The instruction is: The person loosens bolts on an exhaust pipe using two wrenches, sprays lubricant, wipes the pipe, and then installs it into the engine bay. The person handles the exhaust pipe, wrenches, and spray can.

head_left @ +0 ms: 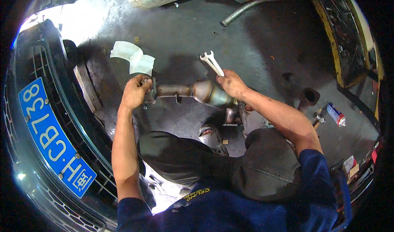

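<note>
A metal exhaust pipe with a catalytic converter (pixel 203 91) lies across the floor in front of me, its flange at the left end. My left hand (pixel 136 91) is closed at the upper edge of that flange (pixel 153 91); whether a small bolt or nut is also between the fingers is hidden. Above the converter's swollen middle, my right hand (pixel 232 84) grips two open-ended wrenches (pixel 211 64), side by side with their jaws pointing away from me. Just beyond my left hand lies a pale paper sheet (pixel 142 64).
A car's front bumper with a blue plate (pixel 57 137) stands along the left. A bent metal pipe (pixel 238 15) lies at the far side. To the right are a spray can (pixel 336 114), a rusty pipe piece (pixel 308 96) and a yellow-edged frame (pixel 338 59). My shoe (pixel 211 137) is near the converter.
</note>
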Tool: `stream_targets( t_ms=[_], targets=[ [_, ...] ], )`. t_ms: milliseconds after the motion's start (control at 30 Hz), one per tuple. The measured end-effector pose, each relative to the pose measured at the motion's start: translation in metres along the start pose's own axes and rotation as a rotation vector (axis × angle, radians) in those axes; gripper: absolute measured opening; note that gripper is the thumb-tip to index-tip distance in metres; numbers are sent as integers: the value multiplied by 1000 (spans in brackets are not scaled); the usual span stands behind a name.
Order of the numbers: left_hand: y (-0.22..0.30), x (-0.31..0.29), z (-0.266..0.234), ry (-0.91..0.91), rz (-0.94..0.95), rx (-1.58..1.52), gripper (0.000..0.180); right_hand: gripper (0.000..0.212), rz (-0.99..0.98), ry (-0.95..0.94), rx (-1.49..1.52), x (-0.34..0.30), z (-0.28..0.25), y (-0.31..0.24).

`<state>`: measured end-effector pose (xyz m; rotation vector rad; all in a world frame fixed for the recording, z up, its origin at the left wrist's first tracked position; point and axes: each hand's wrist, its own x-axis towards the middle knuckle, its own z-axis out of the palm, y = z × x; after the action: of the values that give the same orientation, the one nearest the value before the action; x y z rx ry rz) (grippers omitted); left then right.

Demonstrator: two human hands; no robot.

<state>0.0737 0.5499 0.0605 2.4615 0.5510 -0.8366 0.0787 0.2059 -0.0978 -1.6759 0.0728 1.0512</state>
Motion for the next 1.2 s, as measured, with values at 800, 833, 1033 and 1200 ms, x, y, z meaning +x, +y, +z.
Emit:
stream_targets(
  t_ms=[800,833,1033,1200],
  targets=[
    [-5,1,18,115,74,-53,18,24,-280,322,-769,110,-78,-19],
    [-5,-1,18,106,65,-40,18,23,-245,340,-681,96,-84,-15],
    [0,-5,13,71,176,59,19,35,-246,935,-128,22,-186,-10],
    [-9,3,5,6,192,150,24,45,-218,1511,-505,-58,-323,-9]
  ],
)
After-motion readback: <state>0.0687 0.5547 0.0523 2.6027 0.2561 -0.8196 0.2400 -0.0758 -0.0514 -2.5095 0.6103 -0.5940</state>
